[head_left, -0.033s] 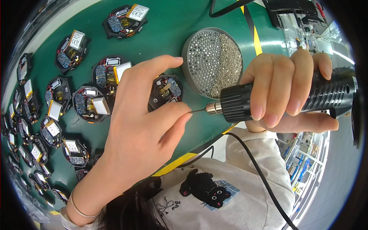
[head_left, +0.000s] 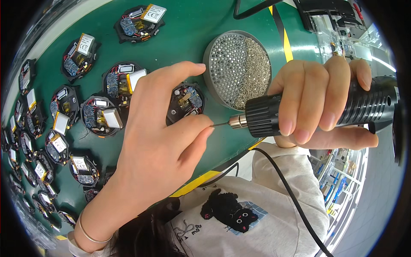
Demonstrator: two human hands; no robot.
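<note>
My right hand [head_left: 314, 96] is wrapped around a black electric screwdriver [head_left: 263, 115], held level with its tip toward the left. A thin metal bit [head_left: 221, 124] sticks out of its silver chuck. My left hand [head_left: 160, 128] pinches the end of that bit between thumb and a fingertip, its index finger raised and curved. Whether a tiny screw sits in the pinch is hidden. Partly behind my left hand lies a round black device housing [head_left: 187, 100] with a blue circuit board. Just beyond the bit stands a round grey screw tray [head_left: 206, 70], its perforated plate half covered with small silver screws.
Many open round housings with boards and silver battery pouches [head_left: 113, 118] spread over the left of the green mat [head_left: 180, 38]. A black cable [head_left: 291, 192] runs down past my right sleeve. Yellow-black tape [head_left: 287, 45] marks the mat's edge; equipment [head_left: 334, 21] stands at the far right.
</note>
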